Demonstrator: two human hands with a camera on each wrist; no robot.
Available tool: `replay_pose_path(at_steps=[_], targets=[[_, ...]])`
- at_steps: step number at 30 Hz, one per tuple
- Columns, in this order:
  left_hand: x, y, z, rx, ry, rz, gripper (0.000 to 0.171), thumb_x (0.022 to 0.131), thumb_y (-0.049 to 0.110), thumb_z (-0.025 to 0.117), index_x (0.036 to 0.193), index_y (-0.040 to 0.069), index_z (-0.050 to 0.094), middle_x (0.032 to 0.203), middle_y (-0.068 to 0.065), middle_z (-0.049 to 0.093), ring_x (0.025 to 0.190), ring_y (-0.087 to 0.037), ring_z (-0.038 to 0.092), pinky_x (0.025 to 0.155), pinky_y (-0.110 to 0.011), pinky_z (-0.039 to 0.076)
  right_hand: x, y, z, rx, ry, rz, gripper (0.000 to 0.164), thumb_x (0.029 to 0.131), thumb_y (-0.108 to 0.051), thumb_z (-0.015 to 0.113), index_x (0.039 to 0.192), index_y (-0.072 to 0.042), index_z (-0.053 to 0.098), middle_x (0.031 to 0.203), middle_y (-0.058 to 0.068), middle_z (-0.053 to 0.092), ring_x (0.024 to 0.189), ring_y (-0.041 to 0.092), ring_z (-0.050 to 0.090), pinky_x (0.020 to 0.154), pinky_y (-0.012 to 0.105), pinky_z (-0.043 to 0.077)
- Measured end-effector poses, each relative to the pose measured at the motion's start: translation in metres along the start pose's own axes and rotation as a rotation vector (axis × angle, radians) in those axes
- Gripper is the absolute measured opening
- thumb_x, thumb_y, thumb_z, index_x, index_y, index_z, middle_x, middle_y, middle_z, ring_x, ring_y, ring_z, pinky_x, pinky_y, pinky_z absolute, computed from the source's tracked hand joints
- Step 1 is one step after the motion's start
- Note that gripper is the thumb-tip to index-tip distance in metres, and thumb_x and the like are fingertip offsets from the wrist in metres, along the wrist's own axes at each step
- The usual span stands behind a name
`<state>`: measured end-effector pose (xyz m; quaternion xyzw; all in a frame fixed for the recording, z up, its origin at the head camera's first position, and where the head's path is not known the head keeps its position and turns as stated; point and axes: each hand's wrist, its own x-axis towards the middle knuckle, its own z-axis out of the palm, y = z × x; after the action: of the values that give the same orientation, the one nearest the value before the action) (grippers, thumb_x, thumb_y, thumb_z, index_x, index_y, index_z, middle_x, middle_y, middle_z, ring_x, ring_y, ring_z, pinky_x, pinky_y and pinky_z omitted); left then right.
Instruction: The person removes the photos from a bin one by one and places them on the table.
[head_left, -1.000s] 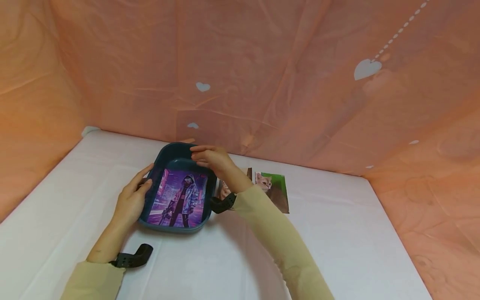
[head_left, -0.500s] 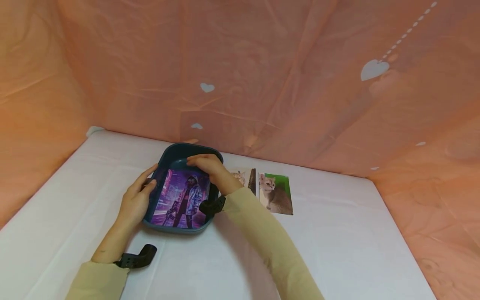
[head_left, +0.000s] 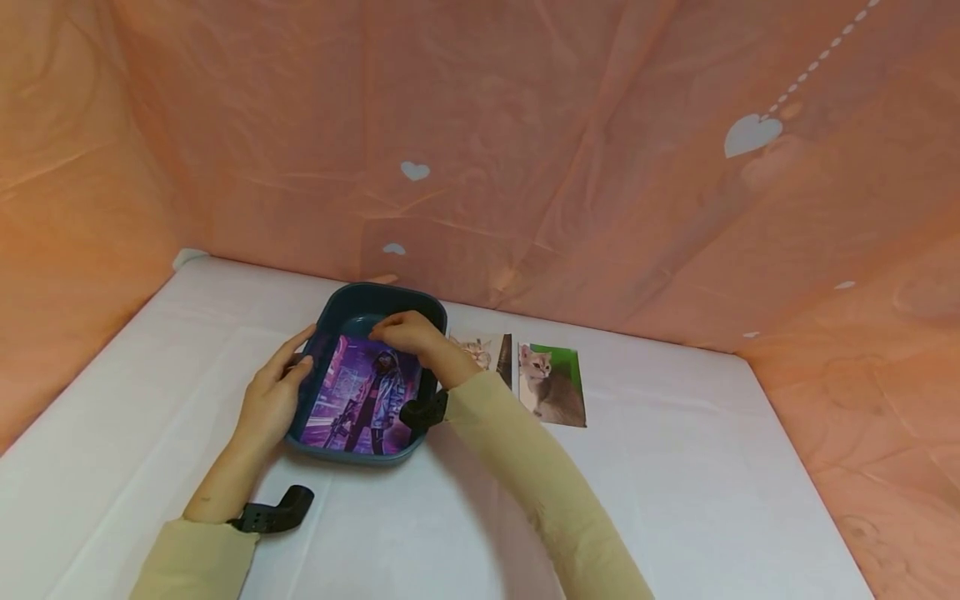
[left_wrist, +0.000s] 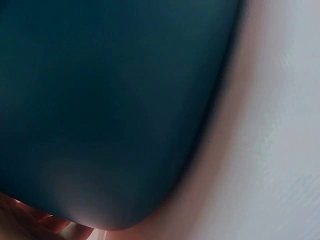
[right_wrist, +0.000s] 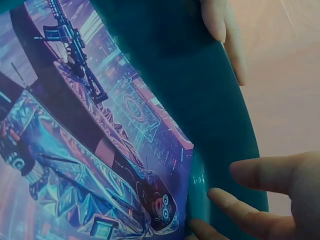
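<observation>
A dark teal plastic basin [head_left: 345, 457] leans toward me over the white table, and a purple picture card [head_left: 348, 392] of a hooded figure with a rifle lies inside it. My left hand [head_left: 268, 400] grips the basin's left side, thumb at the rim and fingers along the outside. Reaching over the right rim, my right hand [head_left: 411, 333] is at the card's top edge. In the right wrist view, its thumb and fingers [right_wrist: 260, 172] are spread apart beside the card's corner, with nothing between them. The left wrist view is mostly filled by the basin's outer wall [left_wrist: 110, 110].
Two cat pictures lie on the white table [head_left: 675, 467] to the basin's right: one with a green background [head_left: 555, 387], the other a lighter cat picture [head_left: 474, 352] partly covered by my right arm. An orange cloth [head_left: 525, 150] with pale hearts hangs behind.
My right hand has come in from the basin's upper right rim and lowered to the card's top edge, its fingers drawing closer together. The left hand keeps its hold.
</observation>
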<state>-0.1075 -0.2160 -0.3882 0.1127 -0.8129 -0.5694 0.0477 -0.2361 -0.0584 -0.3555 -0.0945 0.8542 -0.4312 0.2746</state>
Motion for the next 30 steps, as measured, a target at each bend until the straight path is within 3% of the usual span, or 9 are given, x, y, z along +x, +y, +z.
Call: replay_pose_path(at_steps=[7, 14, 22, 30], targets=[[0.001, 0.0, 0.001, 0.017, 0.002, 0.017, 0.048, 0.105, 0.029, 0.033, 0.152, 0.024, 0.029, 0.133, -0.024, 0.046, 0.115, -0.033, 0.042, 0.096, -0.05, 0.031, -0.003, -0.002, -0.001, -0.063, -0.008, 0.001, 0.038, 0.092, -0.025, 0.061, 0.126, -0.008, 0.064, 0.137, 0.009, 0.054, 0.129, 0.027, 0.048, 0.107, 0.041, 0.039], [0.001, -0.001, 0.001, 0.013, -0.003, 0.018, 0.048, 0.104, 0.029, 0.034, 0.152, 0.024, 0.029, 0.136, -0.025, 0.045, 0.118, -0.034, 0.042, 0.097, -0.052, 0.03, -0.004, -0.001, -0.007, -0.069, 0.013, -0.057, 0.03, 0.09, -0.026, 0.064, 0.115, -0.013, 0.072, 0.129, 0.005, 0.062, 0.127, 0.022, 0.05, 0.108, 0.039, 0.038], [0.001, -0.001, 0.0, 0.008, -0.009, 0.009, 0.048, 0.104, 0.031, 0.033, 0.152, 0.024, 0.029, 0.141, -0.026, 0.04, 0.122, -0.038, 0.038, 0.101, -0.056, 0.028, -0.009, -0.002, -0.021, -0.076, -0.098, -0.123, 0.028, 0.09, -0.013, 0.063, 0.116, -0.019, 0.072, 0.134, 0.002, 0.058, 0.131, 0.021, 0.046, 0.11, 0.039, 0.035], [-0.001, 0.0, -0.001, 0.007, -0.009, 0.001, 0.048, 0.104, 0.031, 0.033, 0.152, 0.024, 0.029, 0.141, -0.026, 0.038, 0.123, -0.039, 0.037, 0.104, -0.057, 0.025, -0.013, -0.001, -0.035, -0.128, -0.152, -0.218, 0.032, 0.089, -0.005, 0.061, 0.117, -0.017, 0.071, 0.131, 0.003, 0.061, 0.114, 0.014, 0.056, 0.092, 0.027, 0.048]])
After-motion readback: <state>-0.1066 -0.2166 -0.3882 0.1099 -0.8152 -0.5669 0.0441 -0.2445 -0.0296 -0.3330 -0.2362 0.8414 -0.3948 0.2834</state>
